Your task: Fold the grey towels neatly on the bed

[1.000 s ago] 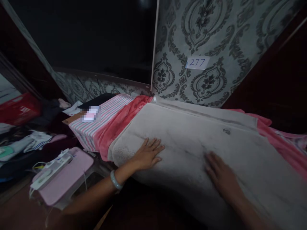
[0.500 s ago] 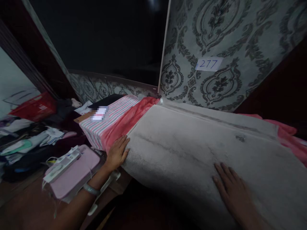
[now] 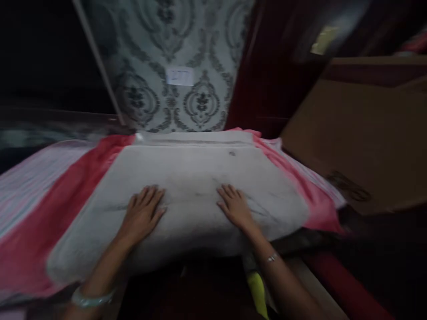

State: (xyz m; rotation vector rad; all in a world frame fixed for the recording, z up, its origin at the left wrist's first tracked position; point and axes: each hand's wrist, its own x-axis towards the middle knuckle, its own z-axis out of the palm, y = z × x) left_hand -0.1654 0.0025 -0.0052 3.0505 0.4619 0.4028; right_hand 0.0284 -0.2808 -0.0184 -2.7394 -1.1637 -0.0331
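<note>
Now the left hand (image 3: 142, 211) lies flat on the grey cloth (image 3: 193, 173), palm down, its fingers slightly spread and its thumb held out toward the other hand. Half a second ago it sat at the cloth's left edge, against the pink cloth (image 3: 71, 195); it has since moved inward, and a stretch of grey shows between it and that pink fold. The right hand (image 3: 235, 204) is also palm down on the grey cloth, fingers a little apart, pinching nothing. The two hands are now roughly level, well apart, with bare grey between them.

The grey cloth still lies under both hands and reaches beyond their fingertips to the wallpaper (image 3: 202, 100). Faint dark creases run beside each hand, and a small dark mark (image 3: 232, 154) sits beyond the right fingertips. More pink fabric (image 3: 310, 200) borders the cloth to the right of the right hand.

The view has swung rightward. A large cardboard box (image 3: 363, 138) has come in to the right, beyond the right hand, while the red basket has left the view. The paper label (image 3: 180, 76), now blurred, is on the wall beyond the gap between the hands. Striped fabric (image 3: 36, 175) lies left of the left hand, past the pink cloth.
</note>
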